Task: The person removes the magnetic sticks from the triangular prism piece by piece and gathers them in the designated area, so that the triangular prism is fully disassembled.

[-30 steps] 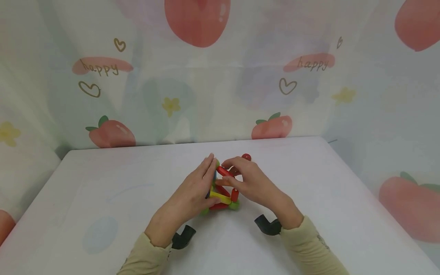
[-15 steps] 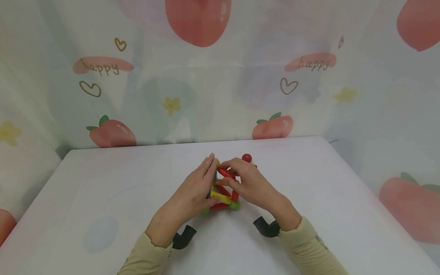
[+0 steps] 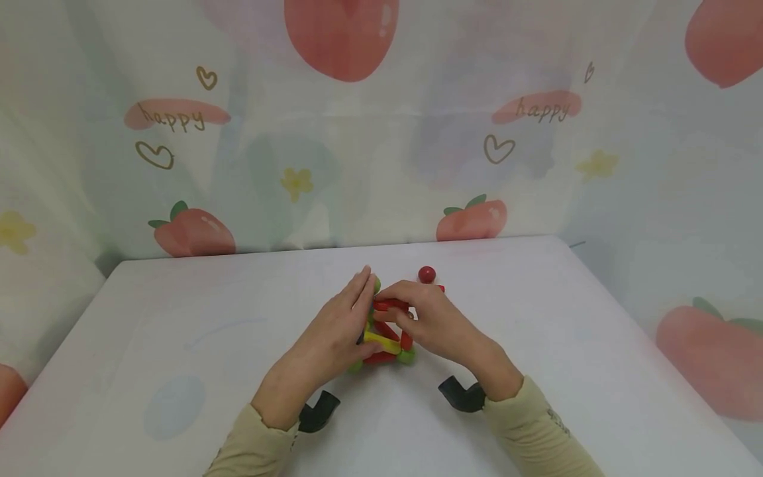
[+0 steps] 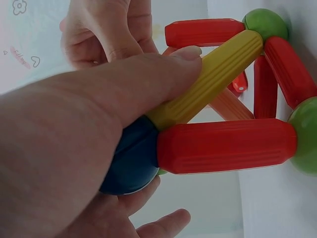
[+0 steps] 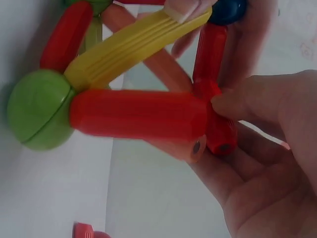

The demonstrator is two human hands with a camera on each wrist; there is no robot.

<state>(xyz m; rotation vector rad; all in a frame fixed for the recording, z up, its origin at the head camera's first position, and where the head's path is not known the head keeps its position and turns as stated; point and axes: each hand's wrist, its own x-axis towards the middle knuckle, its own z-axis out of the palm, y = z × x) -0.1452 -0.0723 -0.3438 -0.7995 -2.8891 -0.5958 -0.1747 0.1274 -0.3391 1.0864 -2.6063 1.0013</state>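
A frame of magnetic sticks and balls stands on the white table between both hands. My left hand (image 3: 330, 331) holds its left side, thumb on a yellow stick (image 4: 218, 72) beside a blue ball (image 4: 131, 161), the other fingers extended behind. Green balls (image 5: 40, 109) join red sticks (image 4: 225, 146) at the lower corners. On the frame's right side, my right hand (image 3: 444, 321) pinches a short red stick (image 5: 221, 136) between thumb and fingers. That stick touches the red stick below the blue ball and crosses the end of another red stick (image 5: 141, 114).
Just beyond the right hand lie a loose red ball (image 3: 426, 274) and a small red piece (image 3: 442, 289), partly hidden. Black bent pieces show by the wrists, one at the left (image 3: 320, 412) and one at the right (image 3: 461, 395). A patterned curtain (image 3: 369, 165) rises behind the table.
The red stick in my right hand has swung from a slope to nearly level and come down a little. More of the loose red ball shows. My left hand stays put.
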